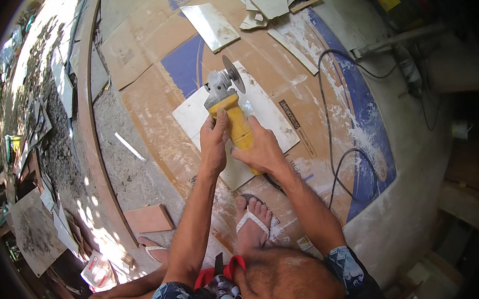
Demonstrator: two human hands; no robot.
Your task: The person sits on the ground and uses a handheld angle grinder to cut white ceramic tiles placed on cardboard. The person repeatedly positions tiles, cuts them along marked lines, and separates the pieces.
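a reddish slab [148,218] (flat, rectangular) lies beside a long wooden beam [86,104].

The angle grinder [240,128] is yellow and grey, the tile [264,112] white, the cardboard [148,112] brown with blue patches, the cord [329,144] black.

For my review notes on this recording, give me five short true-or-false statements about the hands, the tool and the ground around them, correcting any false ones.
1. The left hand and the right hand both hold the yellow angle grinder. True.
2. The grinder's disc is at the end nearest the wearer's body. False: it is at the far end.
3. The white tile beneath the grinder stands upright. False: it lies flat on the cardboard.
4. A dark cable lies to the right of both hands. True.
5. The worn flip-flops have red straps. False: their straps are white.
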